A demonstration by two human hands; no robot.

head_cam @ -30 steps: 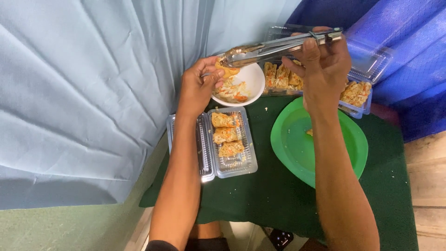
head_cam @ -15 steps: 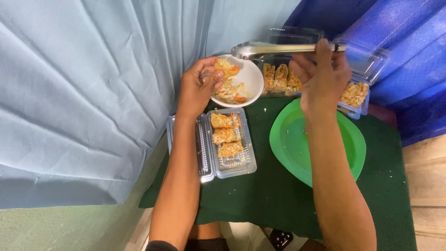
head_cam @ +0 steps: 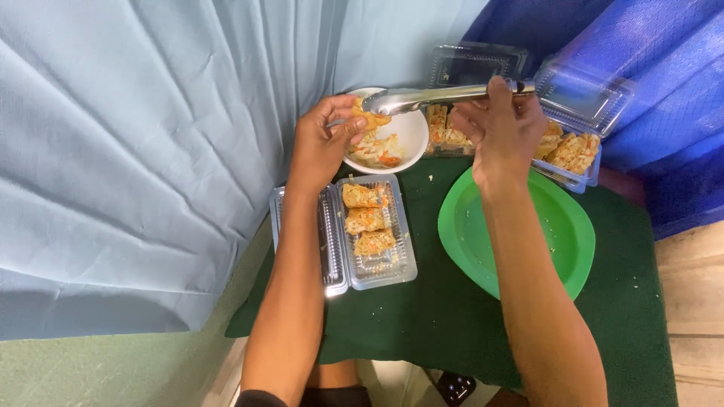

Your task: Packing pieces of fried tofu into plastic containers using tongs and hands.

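Green cloth table (head_cam: 422, 332). Left hand (head_cam: 320, 143): at the rim of a white bowl (head_cam: 407, 139), fingers on a fried roll (head_cam: 369, 118). Right hand (head_cam: 501, 128): gripping metal tongs (head_cam: 430, 97), tips at the same roll. Open clear clamshell (head_cam: 377, 264): three rolls in a row. Green plate (head_cam: 562, 234): crumbs only. Two further clear containers of rolls (head_cam: 573, 154) behind.

Crowded far edge, open near edge

The green-clothed counter (head_cam: 422, 332) lies bare between the forearms and along its near edge. Farther off, the green plate (head_cam: 562, 234), the open clear tray (head_cam: 377, 260), the white bowl (head_cam: 403, 136) and two more clear boxes (head_cam: 573, 154) stand close together against the hanging blue cloth (head_cam: 136, 151).
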